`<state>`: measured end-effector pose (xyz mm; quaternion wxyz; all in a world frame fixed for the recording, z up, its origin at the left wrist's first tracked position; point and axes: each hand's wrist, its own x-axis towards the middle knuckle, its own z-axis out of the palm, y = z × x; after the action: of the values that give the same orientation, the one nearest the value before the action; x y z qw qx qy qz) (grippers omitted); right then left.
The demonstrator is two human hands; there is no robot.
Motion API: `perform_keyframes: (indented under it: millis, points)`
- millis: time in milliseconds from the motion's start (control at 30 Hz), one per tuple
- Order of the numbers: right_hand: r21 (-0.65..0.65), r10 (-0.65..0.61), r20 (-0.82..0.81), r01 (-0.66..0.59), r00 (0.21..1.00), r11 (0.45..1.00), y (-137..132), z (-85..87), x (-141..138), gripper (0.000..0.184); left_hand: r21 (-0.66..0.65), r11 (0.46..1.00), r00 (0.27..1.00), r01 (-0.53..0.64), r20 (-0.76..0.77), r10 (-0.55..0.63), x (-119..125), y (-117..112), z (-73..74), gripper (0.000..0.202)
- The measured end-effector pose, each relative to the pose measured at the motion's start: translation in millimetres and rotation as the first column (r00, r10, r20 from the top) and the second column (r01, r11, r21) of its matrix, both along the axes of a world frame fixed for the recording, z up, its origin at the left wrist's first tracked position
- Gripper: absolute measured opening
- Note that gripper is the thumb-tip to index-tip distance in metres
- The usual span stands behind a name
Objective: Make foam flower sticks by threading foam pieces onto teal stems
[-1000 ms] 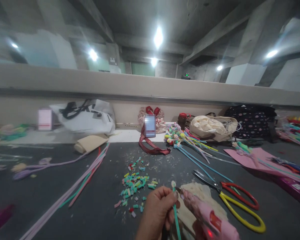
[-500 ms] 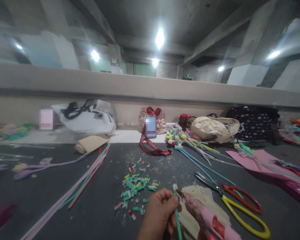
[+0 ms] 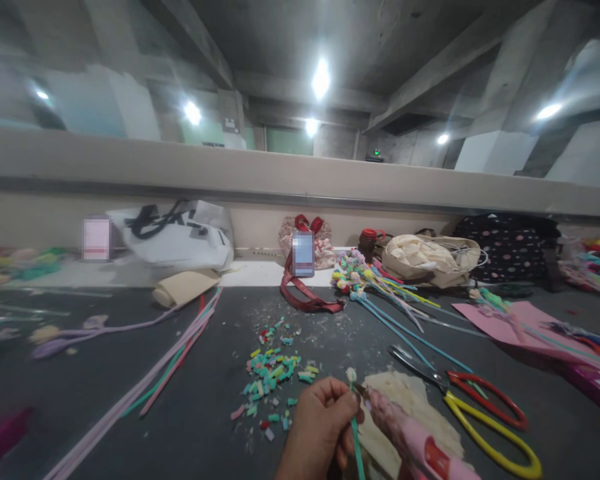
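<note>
Now, above the dark table (image 3: pixel 180 427) beneath concrete beams (image 3: pixel 193 43), the left hand (image 3: pixel 323 421) pinches a green stem (image 3: pixel 357 448) beside a pink tool (image 3: pixel 399 421); the right hand's (image 3: pixel 404 469) grip I can't tell. The tool's earlier red glow is out of view.

The dark-gray tabletop (image 3: pixel 190 413) supports scattered multicolored cut pieces (image 3: pixel 275 373) at center. A beige cloth (image 3: pixel 400 387) lies to their right; red-and-yellow-handled scissors (image 3: pixel 441 383) rest beside it. Pink sheet (image 3: pixel 527 317): right side. Long lavender, green and pink strips (image 3: pixel 147 375): left side, running diagonally.
</note>
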<state>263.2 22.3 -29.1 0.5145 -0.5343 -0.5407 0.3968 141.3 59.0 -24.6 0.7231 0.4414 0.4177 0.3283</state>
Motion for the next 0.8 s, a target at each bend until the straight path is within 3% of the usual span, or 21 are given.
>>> perform_keyframes:
  millis: [133, 433, 800]
  points:
    - [-0.015, -0.048, -0.005, 0.048, 0.999, 0.999, 0.1, 3.4, -0.1, 0.018, -0.012, 1.000, 1.000, 0.007, -0.019, -0.007, 1.3, 1.2, 0.4, 0.027]
    - [0.030, -0.024, -0.023, 0.025, 0.999, 0.999, -0.9, 3.6, 4.5, 0.008, 0.004, 1.000, 1.000, 0.003, 0.001, -0.003, -0.4, -0.8, 2.8, 0.027]
    - [0.054, -0.026, 0.077, 0.022, 0.997, 0.998, -8.9, 8.6, -1.1, 0.005, 0.011, 1.000, 0.998, 0.004, -0.064, -0.003, 2.8, 0.6, 4.3, 0.026]
